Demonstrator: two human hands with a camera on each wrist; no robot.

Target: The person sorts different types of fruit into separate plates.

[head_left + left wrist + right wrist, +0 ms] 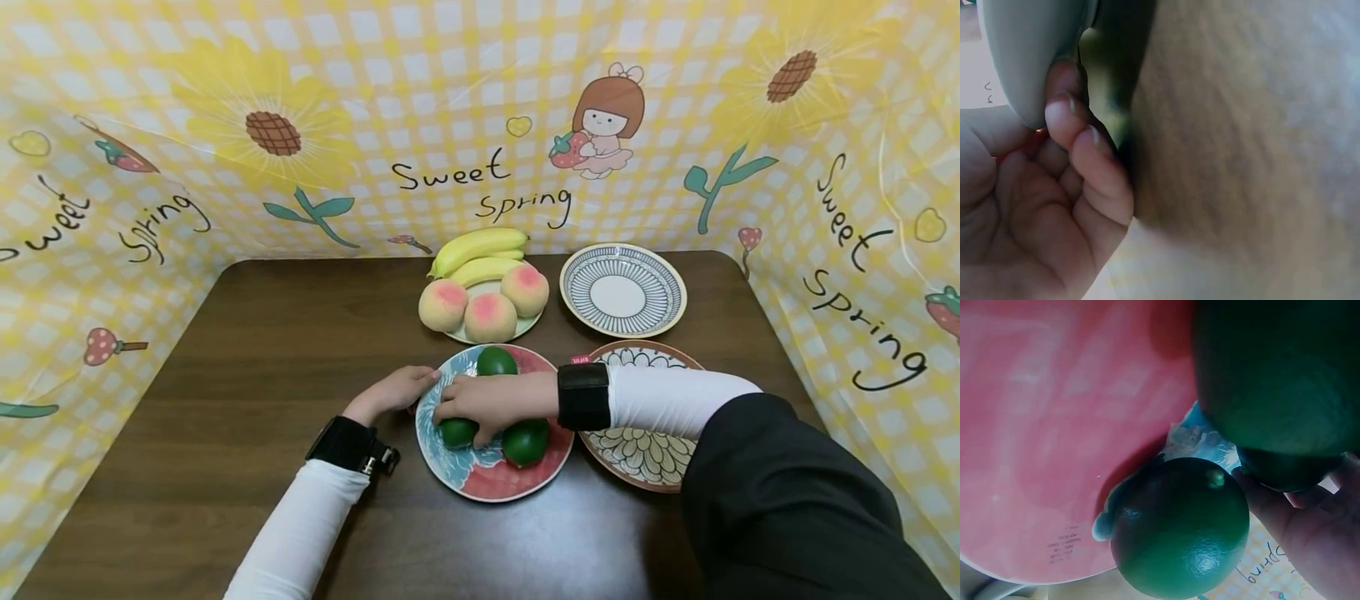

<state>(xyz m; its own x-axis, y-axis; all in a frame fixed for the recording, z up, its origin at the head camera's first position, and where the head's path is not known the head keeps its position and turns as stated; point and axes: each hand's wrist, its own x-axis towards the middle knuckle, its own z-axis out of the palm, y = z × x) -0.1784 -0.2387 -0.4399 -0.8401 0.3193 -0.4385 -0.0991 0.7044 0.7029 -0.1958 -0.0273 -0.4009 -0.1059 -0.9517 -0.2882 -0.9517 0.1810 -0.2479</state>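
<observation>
A pink-and-blue plate (487, 487) lies on the table with three round green fruits on it. My left hand (393, 392) is at the plate's left edge; in the left wrist view its fingers (1100, 162) curl beneath the pale rim (1022, 56). Reaching across the plate, my right hand (491, 404) grips the left green fruit (457, 433) between thumb and fingers. Another green fruit (525, 443) sits at the front right, and the third (497, 361) rests at the back. The right wrist view shows the gripped fruit (1288, 470) partly hidden behind a nearer one.
Behind the plate, a small plate (536, 323) carries bananas (480, 248) and three peaches (490, 318). A blue-lined plate (624, 296) stands at the back right. My right forearm passes over a brown-rimmed flower-patterned plate (637, 462). Yellow checked cloth (450, 100) surrounds the table.
</observation>
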